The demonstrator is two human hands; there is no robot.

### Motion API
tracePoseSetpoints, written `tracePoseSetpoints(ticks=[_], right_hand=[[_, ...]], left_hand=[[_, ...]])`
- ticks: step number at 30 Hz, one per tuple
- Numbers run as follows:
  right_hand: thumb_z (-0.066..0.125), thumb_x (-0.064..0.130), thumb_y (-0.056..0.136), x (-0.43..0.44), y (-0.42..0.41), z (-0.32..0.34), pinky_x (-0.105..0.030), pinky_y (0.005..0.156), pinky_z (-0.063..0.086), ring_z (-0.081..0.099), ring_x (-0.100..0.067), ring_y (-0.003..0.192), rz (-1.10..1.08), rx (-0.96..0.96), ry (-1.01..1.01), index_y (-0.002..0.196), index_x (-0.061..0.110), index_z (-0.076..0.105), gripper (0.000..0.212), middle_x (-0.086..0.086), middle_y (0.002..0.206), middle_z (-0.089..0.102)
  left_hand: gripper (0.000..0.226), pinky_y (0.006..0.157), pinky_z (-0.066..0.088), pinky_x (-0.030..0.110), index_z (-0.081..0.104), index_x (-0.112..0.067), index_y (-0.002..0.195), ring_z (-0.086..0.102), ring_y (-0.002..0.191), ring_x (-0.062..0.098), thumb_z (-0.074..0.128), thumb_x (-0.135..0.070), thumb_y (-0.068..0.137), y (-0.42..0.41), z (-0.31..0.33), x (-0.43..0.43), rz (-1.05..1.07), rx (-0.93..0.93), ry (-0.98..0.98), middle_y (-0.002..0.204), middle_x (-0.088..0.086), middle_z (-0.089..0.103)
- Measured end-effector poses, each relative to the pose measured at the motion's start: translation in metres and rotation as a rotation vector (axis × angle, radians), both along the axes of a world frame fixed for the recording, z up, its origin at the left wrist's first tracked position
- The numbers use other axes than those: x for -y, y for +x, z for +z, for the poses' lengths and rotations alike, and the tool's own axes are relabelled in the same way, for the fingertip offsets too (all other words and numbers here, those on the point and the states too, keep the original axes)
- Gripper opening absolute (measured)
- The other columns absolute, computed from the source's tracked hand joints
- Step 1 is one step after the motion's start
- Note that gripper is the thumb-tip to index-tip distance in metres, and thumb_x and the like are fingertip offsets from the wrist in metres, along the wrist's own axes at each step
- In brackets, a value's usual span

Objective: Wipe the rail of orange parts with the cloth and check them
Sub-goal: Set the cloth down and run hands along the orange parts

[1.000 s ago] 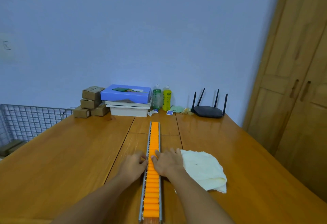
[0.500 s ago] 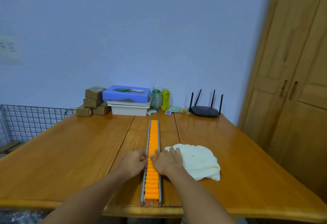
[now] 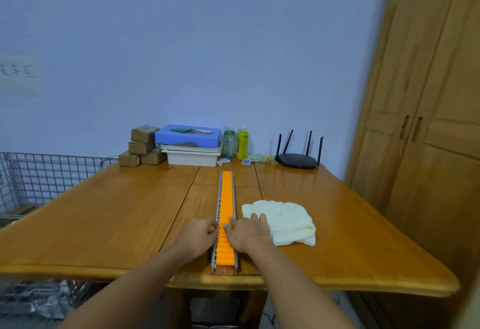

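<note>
A long metal rail [image 3: 234, 198] filled with orange parts [image 3: 226, 193] runs down the middle of the wooden table [image 3: 104, 219], and its near end reaches the front edge. My left hand [image 3: 198, 235] is against the rail's left side with its fingertips curled onto the edge. My right hand [image 3: 246, 234] lies flat on the right side, thumb and forefinger touching the orange parts and its other fingers spread over the edge of the cloth. The pale yellow cloth [image 3: 288, 221] lies crumpled on the table just right of the rail.
At the back by the wall stand small cardboard boxes [image 3: 141, 145], a blue box on white trays [image 3: 191, 144], two bottles [image 3: 236, 143] and a black router [image 3: 297, 158]. A wire basket [image 3: 39, 178] is on the left, and a wooden wardrobe [image 3: 428, 121] on the right.
The view has pulled back, so the table's front edge and the rail's near end show. Both hands stay at the rail, and the cloth lies where it was.
</note>
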State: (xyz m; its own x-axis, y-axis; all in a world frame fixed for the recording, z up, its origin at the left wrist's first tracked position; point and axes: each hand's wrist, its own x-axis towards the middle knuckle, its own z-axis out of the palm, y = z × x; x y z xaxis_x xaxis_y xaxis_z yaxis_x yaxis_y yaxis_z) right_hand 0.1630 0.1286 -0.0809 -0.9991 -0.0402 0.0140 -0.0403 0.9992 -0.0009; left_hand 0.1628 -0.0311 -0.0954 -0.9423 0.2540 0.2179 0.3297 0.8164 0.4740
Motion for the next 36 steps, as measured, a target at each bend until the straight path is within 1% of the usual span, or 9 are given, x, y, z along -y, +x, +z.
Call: tracePoseSetpoints(ticks=[8, 11, 13, 16, 21, 25, 30, 34, 36], right_hand=[[0.017, 0.056, 0.105, -0.001, 0.022, -0.003, -0.053, 0.114, 0.016, 0.034, -0.034, 0.141, 0.006, 0.002, 0.009, 0.153, 0.032, 0.039, 0.058, -0.010, 0.149, 0.051], [0.016, 0.056, 0.105, -0.001, 0.028, -0.006, -0.054, 0.114, 0.015, 0.033, -0.034, 0.142, -0.015, 0.002, -0.012, 0.154, 0.034, 0.036, 0.058, -0.009, 0.150, 0.051], [0.016, 0.056, 0.105, 0.000, 0.033, -0.005, -0.054, 0.114, 0.015, 0.033, -0.033, 0.142, -0.017, 0.000, -0.015, 0.154, 0.033, 0.038, 0.058, -0.008, 0.150, 0.051], [0.017, 0.055, 0.106, 0.000, 0.044, -0.004, -0.053, 0.114, 0.014, 0.034, -0.033, 0.142, -0.013, -0.001, -0.020, 0.153, 0.033, 0.039, 0.057, -0.008, 0.149, 0.051], [0.017, 0.054, 0.106, 0.001, 0.061, -0.002, -0.053, 0.114, 0.014, 0.035, -0.033, 0.141, -0.008, -0.001, -0.026, 0.151, 0.032, 0.042, 0.056, -0.009, 0.148, 0.052], [0.016, 0.053, 0.107, 0.002, 0.074, -0.001, -0.053, 0.116, 0.014, 0.034, -0.034, 0.143, -0.017, 0.000, -0.026, 0.152, 0.033, 0.041, 0.055, -0.009, 0.149, 0.051], [0.018, 0.051, 0.107, 0.004, 0.092, 0.003, -0.053, 0.114, 0.016, 0.039, -0.033, 0.138, -0.017, -0.010, 0.003, 0.146, 0.030, 0.049, 0.054, -0.011, 0.143, 0.056], [0.016, 0.051, 0.107, 0.005, 0.106, 0.004, -0.055, 0.118, 0.010, 0.032, -0.034, 0.145, -0.022, 0.011, 0.016, 0.150, 0.030, 0.044, 0.055, -0.011, 0.151, 0.049], [0.015, 0.051, 0.107, 0.005, 0.112, 0.005, -0.055, 0.119, 0.006, 0.029, -0.033, 0.147, -0.021, 0.022, 0.022, 0.152, 0.031, 0.041, 0.056, -0.010, 0.154, 0.047]], left_hand=[[0.025, 0.055, 0.039, 0.016, 0.062, -0.022, 0.127, 0.059, 0.073, 0.006, 0.051, -0.028, 0.105, 0.026, -0.003, -0.004, 0.004, -0.008, 0.015, 0.085, -0.012, 0.059], [0.027, 0.055, 0.039, 0.014, 0.062, -0.024, 0.129, 0.059, 0.073, 0.006, 0.050, -0.027, 0.106, 0.037, -0.003, -0.004, -0.003, -0.013, 0.004, 0.092, -0.011, 0.060], [0.030, 0.058, 0.040, 0.016, 0.062, -0.026, 0.132, 0.060, 0.078, 0.007, 0.048, -0.026, 0.106, 0.043, -0.003, -0.002, -0.004, -0.014, -0.007, 0.101, -0.009, 0.064], [0.035, 0.061, 0.043, 0.020, 0.062, -0.027, 0.136, 0.060, 0.080, 0.008, 0.045, -0.023, 0.106, 0.050, -0.003, -0.002, -0.012, -0.001, -0.024, 0.101, -0.007, 0.065], [0.043, 0.073, 0.050, 0.025, 0.052, -0.030, 0.148, 0.062, 0.092, 0.013, 0.041, -0.022, 0.106, 0.063, 0.001, -0.005, -0.053, 0.027, -0.162, 0.116, 0.002, 0.070], [0.048, 0.091, 0.056, 0.036, 0.049, -0.030, 0.150, 0.063, 0.107, 0.018, 0.044, -0.021, 0.103, 0.072, 0.009, -0.002, -0.079, 0.065, -0.234, 0.125, 0.005, 0.069], [0.050, 0.088, 0.056, 0.034, 0.050, -0.031, 0.150, 0.065, 0.102, 0.018, 0.047, -0.020, 0.101, 0.084, 0.010, -0.005, -0.087, 0.057, -0.288, 0.119, 0.006, 0.070], [0.049, 0.087, 0.056, 0.035, 0.045, -0.037, 0.150, 0.066, 0.096, 0.016, 0.043, -0.025, 0.103, 0.100, 0.009, -0.002, -0.088, 0.066, -0.302, 0.110, 0.004, 0.070], [0.048, 0.088, 0.056, 0.036, 0.049, -0.035, 0.149, 0.066, 0.097, 0.018, 0.041, -0.024, 0.103, 0.106, 0.011, 0.001, -0.111, 0.056, -0.331, 0.114, 0.005, 0.070]])
